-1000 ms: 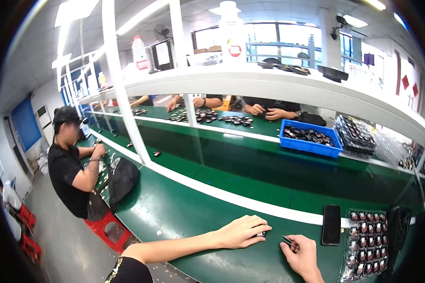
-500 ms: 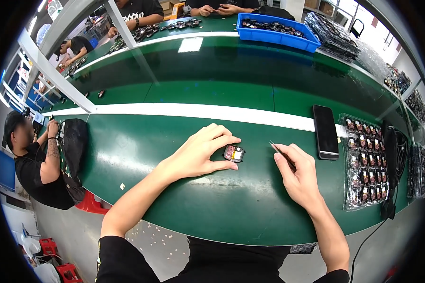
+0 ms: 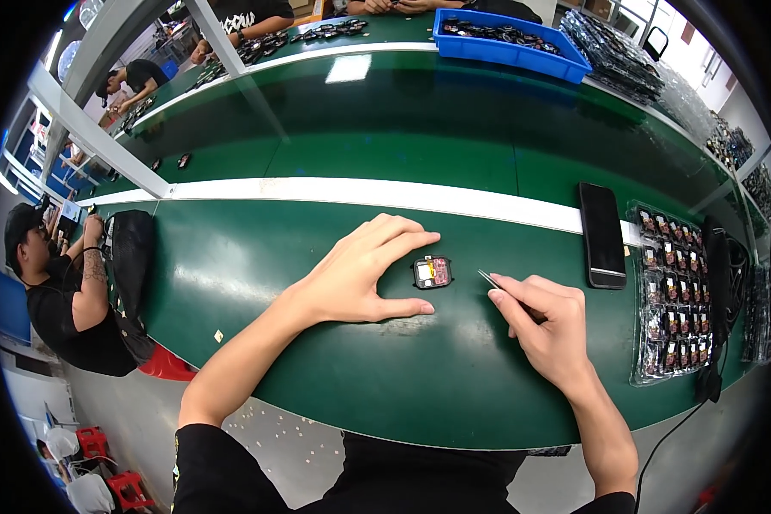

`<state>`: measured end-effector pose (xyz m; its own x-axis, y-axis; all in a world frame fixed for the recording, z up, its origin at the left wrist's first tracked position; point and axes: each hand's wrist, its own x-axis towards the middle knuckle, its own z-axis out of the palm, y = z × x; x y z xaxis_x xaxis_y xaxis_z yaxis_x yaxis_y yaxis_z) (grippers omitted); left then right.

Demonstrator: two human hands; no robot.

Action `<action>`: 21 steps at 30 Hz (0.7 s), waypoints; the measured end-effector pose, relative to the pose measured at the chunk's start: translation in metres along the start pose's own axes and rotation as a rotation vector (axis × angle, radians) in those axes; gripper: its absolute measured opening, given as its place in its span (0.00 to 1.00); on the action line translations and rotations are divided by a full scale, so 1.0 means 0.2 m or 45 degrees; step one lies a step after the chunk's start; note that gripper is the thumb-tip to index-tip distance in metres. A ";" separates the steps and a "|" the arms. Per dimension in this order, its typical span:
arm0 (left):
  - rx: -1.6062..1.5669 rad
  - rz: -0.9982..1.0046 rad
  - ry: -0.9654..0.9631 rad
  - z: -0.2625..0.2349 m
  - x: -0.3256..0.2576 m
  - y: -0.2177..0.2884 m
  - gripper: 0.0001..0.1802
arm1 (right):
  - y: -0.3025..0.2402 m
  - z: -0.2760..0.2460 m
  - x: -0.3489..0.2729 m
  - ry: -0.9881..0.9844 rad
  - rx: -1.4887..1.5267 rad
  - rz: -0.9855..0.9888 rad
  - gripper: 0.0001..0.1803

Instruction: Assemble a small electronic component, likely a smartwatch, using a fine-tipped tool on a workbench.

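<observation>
On the green tabletop lies a small square smartwatch case (image 3: 432,272), its back off, showing a reddish circuit board, a yellow strip and a white block. My left hand (image 3: 360,270) rests on the table just left of it, thumb and fingers spread around the case without touching it. Pinched in my right hand (image 3: 544,321) is a pair of metal tweezers (image 3: 487,278), tips pointing at the case from the right, a short gap away. Part of the tweezers is hidden in my fingers.
A black phone (image 3: 603,236) lies at the right, beside a clear tray (image 3: 638,343) holding rows of similar small assemblies. Black cables run along the tray's far side. Beyond the white strip (image 3: 377,195) is a blue bin (image 3: 505,56) of dark parts. Other people sit left and across.
The watch case has turned about half round, its white block now on the left. My left fingers have come off it and spread wider. The tweezers have dropped slightly nearer me.
</observation>
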<state>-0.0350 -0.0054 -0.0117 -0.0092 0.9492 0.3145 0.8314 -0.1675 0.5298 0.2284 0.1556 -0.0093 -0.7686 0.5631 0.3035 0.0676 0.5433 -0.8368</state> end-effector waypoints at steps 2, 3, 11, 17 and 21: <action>0.048 0.001 0.015 0.03 0.00 0.00 0.41 | 0.00 -0.01 0.01 -0.018 -0.099 -0.175 0.12; 0.059 -0.006 0.046 0.04 0.00 0.01 0.35 | 0.01 -0.01 0.01 -0.022 -0.095 -0.195 0.12; 0.031 -0.008 -0.053 0.01 0.03 -0.01 0.34 | -0.01 0.00 0.02 -0.008 -0.089 -0.109 0.10; 0.033 0.001 -0.047 -0.03 -0.01 -0.05 0.33 | -0.03 0.05 0.04 -0.044 0.010 -0.027 0.10; -0.010 0.139 -0.055 0.01 0.02 -0.04 0.33 | 0.03 0.02 -0.02 0.006 -0.008 0.097 0.09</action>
<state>-0.0412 -0.0005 -0.0163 0.1053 0.9356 0.3369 0.8218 -0.2726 0.5003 0.2294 0.1542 -0.0172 -0.7580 0.6060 0.2411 0.1297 0.5024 -0.8548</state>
